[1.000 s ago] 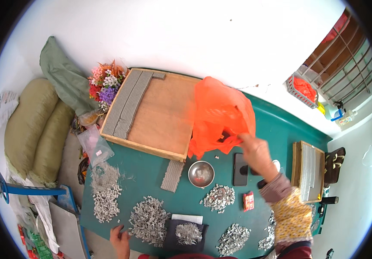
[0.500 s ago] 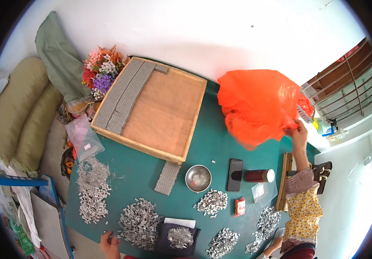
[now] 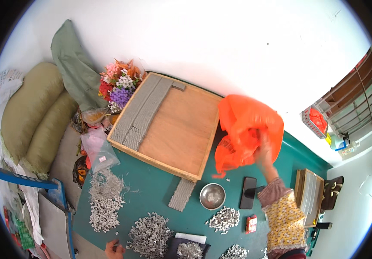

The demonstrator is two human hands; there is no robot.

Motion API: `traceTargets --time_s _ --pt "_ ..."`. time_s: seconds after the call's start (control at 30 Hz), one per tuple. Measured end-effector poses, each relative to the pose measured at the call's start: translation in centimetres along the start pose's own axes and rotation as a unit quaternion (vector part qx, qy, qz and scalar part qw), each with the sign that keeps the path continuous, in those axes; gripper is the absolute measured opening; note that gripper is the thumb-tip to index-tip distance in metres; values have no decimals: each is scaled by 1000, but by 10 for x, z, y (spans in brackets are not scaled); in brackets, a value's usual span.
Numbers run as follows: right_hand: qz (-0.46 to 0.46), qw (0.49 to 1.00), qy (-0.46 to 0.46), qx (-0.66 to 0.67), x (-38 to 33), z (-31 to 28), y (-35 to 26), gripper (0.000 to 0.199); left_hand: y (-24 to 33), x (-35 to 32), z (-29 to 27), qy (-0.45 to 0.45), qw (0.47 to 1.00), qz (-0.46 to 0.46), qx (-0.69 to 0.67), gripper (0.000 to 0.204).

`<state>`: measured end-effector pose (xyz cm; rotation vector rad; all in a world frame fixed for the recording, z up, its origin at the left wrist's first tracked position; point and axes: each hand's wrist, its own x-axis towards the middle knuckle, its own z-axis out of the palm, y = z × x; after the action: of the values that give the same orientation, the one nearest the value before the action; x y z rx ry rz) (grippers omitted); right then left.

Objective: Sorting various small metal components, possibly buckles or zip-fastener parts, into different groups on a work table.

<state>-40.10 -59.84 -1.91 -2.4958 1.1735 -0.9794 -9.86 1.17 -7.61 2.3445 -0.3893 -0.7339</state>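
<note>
My right hand [image 3: 263, 153] is closed on a crumpled orange plastic bag [image 3: 251, 123], beside the right edge of a shallow wooden tray [image 3: 155, 164]. My fingertips are partly hidden in the bag's folds. A yellow flowered sleeve cover is on that arm. At the lower edge my left hand [image 3: 115, 249] shows only in part, its fingers loosely bent and apart, with nothing visible in them. It is nearest a heap of small silvery pieces [image 3: 149, 233]. Grey ribbed strips [image 3: 140, 110] line the tray's left side, and another strip [image 3: 181, 195] sticks out below its front edge.
Several heaps of small pieces [image 3: 106, 211] lie on the green table [image 3: 145, 190]. Near my right forearm are a steel bowl [image 3: 212, 196], a phone [image 3: 248, 194] and a small red packet [image 3: 251, 224]. Artificial flowers [image 3: 119, 88] and green cushions [image 3: 30, 116] are at left.
My right hand has moved the orange bag left and nearer, toward the tray. My forearm now covers the dark red jar. The view has shifted, and another person's hand at lower right has left it.
</note>
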Motion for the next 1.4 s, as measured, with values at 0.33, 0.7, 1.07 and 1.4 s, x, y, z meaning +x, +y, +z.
traceTargets --time_s 0.33,0.7,1.07,1.4 --pt "75 966 -213 -123 -115 36 8 44 18 -14 -7 0 994 -51 -92 33" --pt "31 988 -27 -147 -98 -106 -157 48 12 25 -7 -20 998 -55 25 29" --pt "32 945 -276 -174 -95 34 55 63 -10 4 -19 20 984 -119 -130 33" --pt "99 920 -351 -145 -28 50 102 51 -45 -8 -5 -29 983 -170 -64 36"
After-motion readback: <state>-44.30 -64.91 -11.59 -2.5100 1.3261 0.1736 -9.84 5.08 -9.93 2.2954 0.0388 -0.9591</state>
